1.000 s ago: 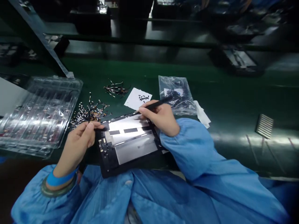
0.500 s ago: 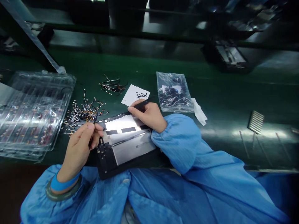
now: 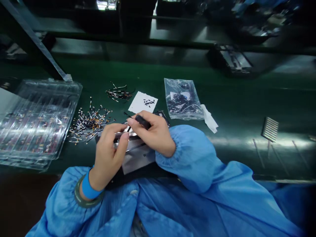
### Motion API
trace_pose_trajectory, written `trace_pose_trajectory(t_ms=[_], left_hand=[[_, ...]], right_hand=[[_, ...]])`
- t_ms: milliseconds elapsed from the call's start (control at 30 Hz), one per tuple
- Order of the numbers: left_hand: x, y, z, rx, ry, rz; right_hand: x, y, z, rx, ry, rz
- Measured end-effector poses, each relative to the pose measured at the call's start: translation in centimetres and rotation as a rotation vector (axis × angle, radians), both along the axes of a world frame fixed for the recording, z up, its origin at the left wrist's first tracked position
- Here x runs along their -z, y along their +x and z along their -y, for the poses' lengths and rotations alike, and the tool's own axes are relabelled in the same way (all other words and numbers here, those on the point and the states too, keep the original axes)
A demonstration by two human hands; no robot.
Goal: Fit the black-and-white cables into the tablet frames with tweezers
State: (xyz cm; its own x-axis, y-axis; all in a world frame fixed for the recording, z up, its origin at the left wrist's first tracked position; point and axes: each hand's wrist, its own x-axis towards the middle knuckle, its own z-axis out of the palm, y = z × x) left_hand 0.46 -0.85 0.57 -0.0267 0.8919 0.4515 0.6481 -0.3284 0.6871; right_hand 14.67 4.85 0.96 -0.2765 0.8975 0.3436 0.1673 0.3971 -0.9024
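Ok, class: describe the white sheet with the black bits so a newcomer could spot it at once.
On the dark green bench, look just beyond the right hand, between the bundle of thin cables and the clear plastic bag. There lies a flat white sheet. Unlike the narrow white strip by the bag, it carries a scatter of tiny black pieces.

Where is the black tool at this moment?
In the head view, near the middle, the black tool is in the right hand, over the flat device and just on the near side of the white paper sheet.
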Motion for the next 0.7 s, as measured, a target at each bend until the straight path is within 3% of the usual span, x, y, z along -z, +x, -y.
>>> trace_pose_trajectory(t_ms=[100, 200, 300, 367, 467, 567, 633, 700], left_hand=[[0.2, -0.3, -0.1, -0.163, 0.272, -0.156], [0.3, -0.5, -0.1, -0.201, 0.330, -0.198], [0.3, -0.5, 0.0, -0.205, 0.331, -0.203], [0.2, -0.5, 0.1, -0.203, 0.294, -0.160], [0.0, -0.4, 0.2, -0.219, 0.115, 0.004], [-0.3, -1.4, 0.4, -0.286, -0.097, 0.190], [-0.3, -3.3, 1.0, -0.423, -0.112, 0.252], [0.0, -6.6, 2.2, -0.640, -0.024, 0.227]], right_hand=[[0.0, 0.0, 0.5, 0.062, 0.370, 0.159], [0.1, -0.2, 1.0, 0.115, 0.615, 0.318], [0.4, -0.6, 1.3, 0.131, 0.722, 0.413], [0.6, -0.7, 1.5, 0.096, 0.708, 0.414], [0.3, -0.4, 1.2, -0.037, 0.466, 0.268], [-0.5, 0.9, -0.3, -0.088, -0.024, 0.041], [-1.2, 2.5, -1.8, -0.017, -0.278, -0.097], [-1.7, 4.4, -3.3, 0.082, -0.367, -0.193]])
